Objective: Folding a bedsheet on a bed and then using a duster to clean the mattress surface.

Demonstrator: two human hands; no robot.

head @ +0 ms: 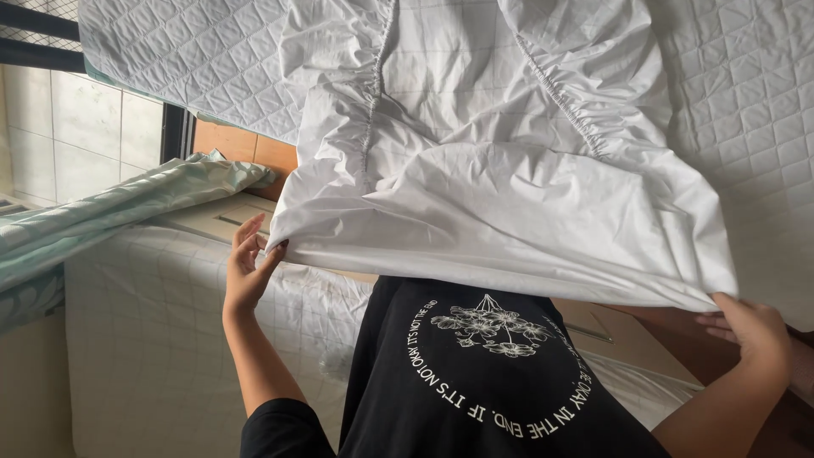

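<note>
Holding a white fitted cotton sheet with gathered elastic corners by its near edge, we see both hands at work at opposite ends of that hem. Our left hand pinches the sheet's left corner, its fingers closed on the cloth with the thumb under the fold. Our right hand grips the right corner from below; its fingers are wrapped around the hem, though how tightly they close we cannot tell, since the cloth hides their tips. The sheet's long axis runs from hand to hand, across the view, and the body of the cloth lies away from both hands, draped upward over a white quilted mattress pad. Both hands touch the sheet, so neither is nearer. The two elastic seams run away from us, converging slightly. A pale green patterned curtain hangs at the left, beside a tiled wall. A black printed shirt fills the foreground between our arms.
</note>
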